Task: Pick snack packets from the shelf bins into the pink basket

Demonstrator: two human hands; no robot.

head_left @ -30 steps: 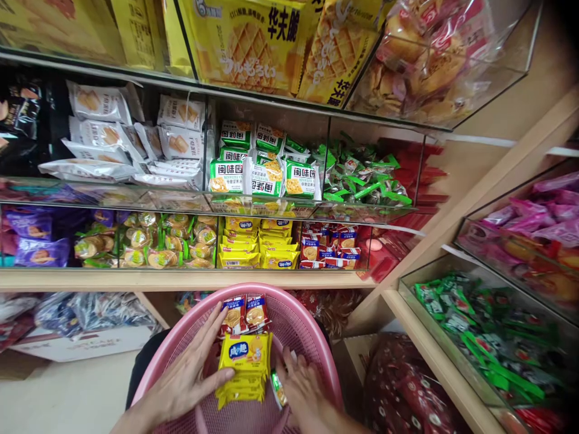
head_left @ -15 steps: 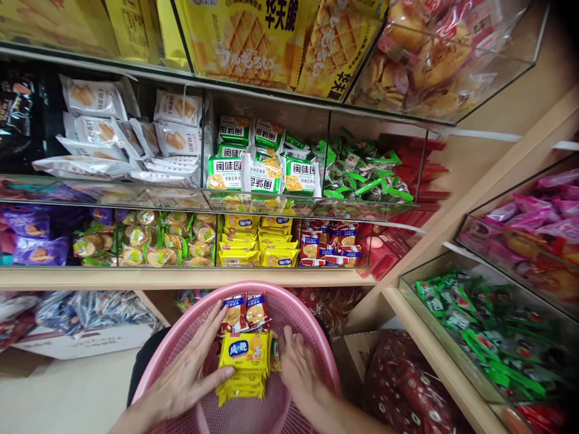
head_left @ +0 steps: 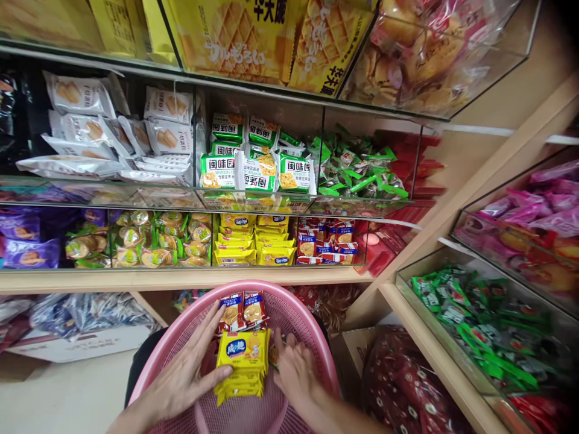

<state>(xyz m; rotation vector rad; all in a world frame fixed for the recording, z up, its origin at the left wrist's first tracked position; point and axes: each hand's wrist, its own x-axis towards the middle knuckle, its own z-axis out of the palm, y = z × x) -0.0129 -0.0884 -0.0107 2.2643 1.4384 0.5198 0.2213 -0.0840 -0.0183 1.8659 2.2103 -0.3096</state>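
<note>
A pink mesh basket [head_left: 312, 328] sits low in front of me. Inside it lies a stack of yellow biscuit packets [head_left: 242, 364], with two red biscuit packets [head_left: 242, 310] just beyond. My left hand [head_left: 187, 371] lies flat against the stack's left side, fingers stretched toward the red packets and thumb on the yellow stack. My right hand [head_left: 294, 371] presses against the stack's right side, fingers curled over a small green-edged packet [head_left: 272, 355] that is mostly hidden.
Glass-fronted shelves ahead hold yellow packets [head_left: 256, 241], red packets [head_left: 323, 241], green-and-white packets [head_left: 256, 169], white packets [head_left: 113, 138] and green candies [head_left: 357, 175]. Angled glass bins on the right hold green sweets [head_left: 474, 313] and pink ones [head_left: 538, 205]. A red patterned bag [head_left: 402, 386] lies below.
My right hand has moved up from the basket's lower right to the right side of the yellow stack, carrying the small green-edged packet. My left hand stayed put.
</note>
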